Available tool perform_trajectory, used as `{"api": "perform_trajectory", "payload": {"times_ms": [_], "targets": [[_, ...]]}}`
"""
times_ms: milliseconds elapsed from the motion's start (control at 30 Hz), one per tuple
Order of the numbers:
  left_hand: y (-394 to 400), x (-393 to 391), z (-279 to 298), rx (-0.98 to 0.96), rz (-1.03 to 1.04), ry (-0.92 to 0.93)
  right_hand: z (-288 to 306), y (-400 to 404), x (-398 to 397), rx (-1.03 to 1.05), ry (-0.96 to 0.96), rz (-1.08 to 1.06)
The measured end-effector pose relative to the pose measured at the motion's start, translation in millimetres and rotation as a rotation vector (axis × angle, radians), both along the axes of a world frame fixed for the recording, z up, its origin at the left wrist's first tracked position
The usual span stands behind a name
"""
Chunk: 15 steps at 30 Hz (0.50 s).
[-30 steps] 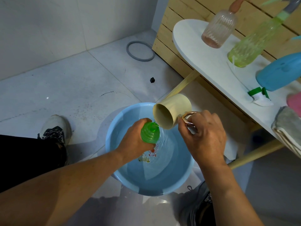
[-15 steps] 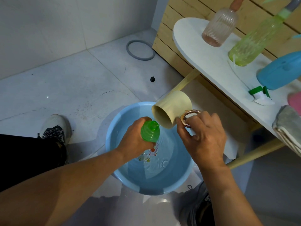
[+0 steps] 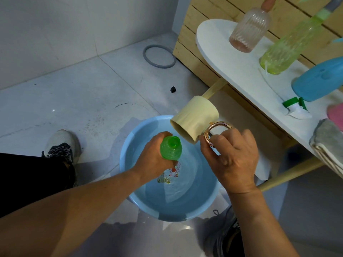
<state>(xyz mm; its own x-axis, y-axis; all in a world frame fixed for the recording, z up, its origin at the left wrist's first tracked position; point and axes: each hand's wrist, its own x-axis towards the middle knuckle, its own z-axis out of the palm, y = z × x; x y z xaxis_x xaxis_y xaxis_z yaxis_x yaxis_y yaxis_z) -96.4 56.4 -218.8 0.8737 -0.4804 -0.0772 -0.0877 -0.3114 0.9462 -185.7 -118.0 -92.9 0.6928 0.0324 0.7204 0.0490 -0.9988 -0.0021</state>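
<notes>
My left hand [image 3: 155, 157] grips a small green ribbed bottle [image 3: 170, 148], open neck upward, over a light blue basin [image 3: 128, 186] holding water. My right hand [image 3: 232, 158] pinches the copper ring handle [image 3: 216, 133] of a cream mug [image 3: 194, 121]. The mug lies tipped on its side, mouth facing down-left, just above and right of the bottle's neck. No water stream shows between them.
A white oval table [image 3: 232, 67] on wooden legs stands at right with a pink ribbed bottle [image 3: 248, 28], a yellow-green spray bottle [image 3: 285, 47], a blue bottle [image 3: 319, 80], a green-and-white sprayer head [image 3: 295, 108] and folded cloths [image 3: 328, 145]. A grey ring [image 3: 159, 56] lies on the floor. My shoes flank the basin.
The water stream from the mug into the bottle has stopped. My right hand has lifted the mug up and right, away from the bottle's neck. The left hand stays put.
</notes>
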Motion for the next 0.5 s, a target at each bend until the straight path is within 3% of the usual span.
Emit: {"api": "perform_trajectory", "payload": {"times_ms": [100,200,333,433,500], "targets": [[0,1,0,-0.025,0.011,0.008,-2,0,0,0.093,0.035,-0.031],[2,1,-3,-0.048,0.024,0.024,-16,-3,0,0.374,0.184,-0.257],[7,0,-10,-0.072,0.040,0.040,-62,-19,-3,0.623,0.606,-0.574],[11,3,-17,-0.074,0.072,0.025,-100,-20,-8,0.745,0.892,-0.625],[13,6,-21,-0.080,0.088,0.027,-120,-16,-14,0.679,1.011,-0.609]]}}
